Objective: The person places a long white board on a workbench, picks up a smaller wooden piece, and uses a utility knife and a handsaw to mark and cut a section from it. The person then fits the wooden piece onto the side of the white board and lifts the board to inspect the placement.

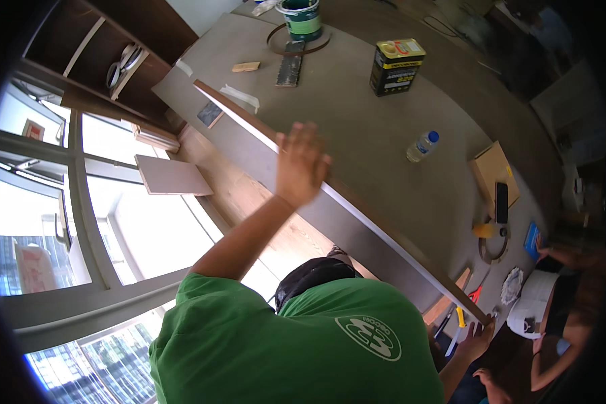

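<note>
A long board (384, 236) with a brown and white edge runs diagonally across the table's near side. My left hand (301, 165) lies along its upper edge, palm down and fingers stretched out, slightly blurred. At the board's right end, my right hand (477, 340) grips the corner, its fingers partly hidden. Close to that hand lie a yellow-handled cutter (460, 318) and orange-handled scissors (476, 294). A white strip (241, 97) and a small dark tile (210, 114) rest by the far left end.
On the table (357, 148) stand a green bucket (303, 23), a dark adhesive can (394, 71) and a water bottle (422, 147). A phone (501, 202) lies on a cardboard box (488, 168). Another person's arm (565, 259) reaches in at right. Windows (135, 229) are at left.
</note>
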A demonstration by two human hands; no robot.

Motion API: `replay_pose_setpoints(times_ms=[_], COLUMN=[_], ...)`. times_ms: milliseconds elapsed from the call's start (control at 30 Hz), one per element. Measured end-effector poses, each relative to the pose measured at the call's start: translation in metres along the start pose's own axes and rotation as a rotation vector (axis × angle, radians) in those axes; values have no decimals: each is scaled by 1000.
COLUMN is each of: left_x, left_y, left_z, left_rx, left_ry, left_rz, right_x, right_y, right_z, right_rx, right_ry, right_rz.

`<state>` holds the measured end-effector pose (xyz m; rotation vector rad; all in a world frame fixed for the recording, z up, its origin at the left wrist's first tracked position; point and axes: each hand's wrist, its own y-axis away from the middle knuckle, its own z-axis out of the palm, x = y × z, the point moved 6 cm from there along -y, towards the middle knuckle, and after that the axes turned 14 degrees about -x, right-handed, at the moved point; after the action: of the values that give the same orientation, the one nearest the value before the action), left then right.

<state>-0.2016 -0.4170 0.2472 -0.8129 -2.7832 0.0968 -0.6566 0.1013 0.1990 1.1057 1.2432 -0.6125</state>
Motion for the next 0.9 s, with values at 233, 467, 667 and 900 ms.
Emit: replay_pose_setpoints(times_ms=[233, 467, 667, 900], left_x=[-224, -369, -493, -500], left_y=[-31, -85, -71, -86], left_z=[3, -9, -6, 27], left_rx=[406, 408, 391, 401], left_ry=[445, 577, 1048, 1441], left_rz=[-439, -697, -603, -591], right_x=[0, 10, 15, -12], right_y=[-11, -11, -20, 3], right_z=[-8, -36, -9, 8], right_rx=[77, 82, 97, 114], right_ry=[-11, -54, -189, -167], right_rz=[15, 13, -41, -22])
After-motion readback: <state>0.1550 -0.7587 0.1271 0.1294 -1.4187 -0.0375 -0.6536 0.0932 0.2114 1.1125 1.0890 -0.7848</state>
